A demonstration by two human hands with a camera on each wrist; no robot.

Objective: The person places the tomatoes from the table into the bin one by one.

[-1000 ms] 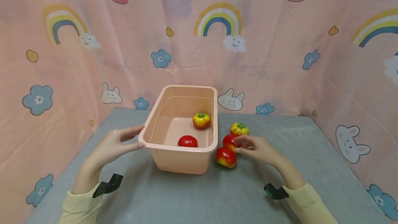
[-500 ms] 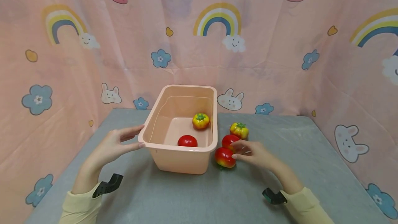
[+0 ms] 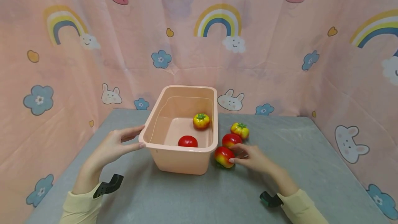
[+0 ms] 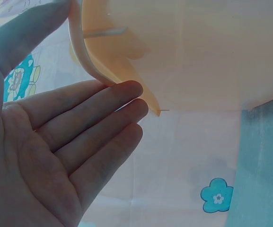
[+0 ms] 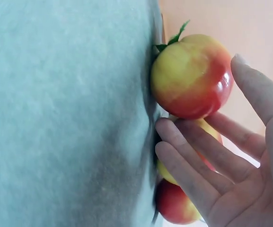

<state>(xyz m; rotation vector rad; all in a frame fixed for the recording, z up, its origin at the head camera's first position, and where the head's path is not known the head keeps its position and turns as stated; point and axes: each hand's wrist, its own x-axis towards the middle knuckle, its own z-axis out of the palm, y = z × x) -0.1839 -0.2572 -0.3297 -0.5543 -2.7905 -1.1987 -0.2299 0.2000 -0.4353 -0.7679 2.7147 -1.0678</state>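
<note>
My left hand [image 3: 116, 146] touches the near left corner of the peach plastic bin [image 3: 178, 161]. Its thumb and index finger meet the rim, and the fingers are straight in the left wrist view. Right of the bin, my right hand [image 3: 253, 158] is at the nearest red and yellow tomato [image 3: 224, 157]. In the right wrist view that tomato lies between the thumb and the loosely extended fingers, with the thumb tip right at its skin. Behind it lie a red tomato [image 3: 231, 140] and a ribbed yellow tomato [image 3: 240, 130], partly hidden by my fingers in the right wrist view.
Inside the bin lie a yellow and red tomato [image 3: 201, 121] and a red tomato [image 3: 188, 141], its lower part hidden by the front rim. Grey cloth covers the table [image 3: 174, 199]. A pink printed curtain [image 3: 192, 68] hangs close behind and at both sides.
My right hand has come nearer and slightly left, from the middle red tomato to the nearest one, which has tipped and shifted slightly. My left hand and the bin hold still.
</note>
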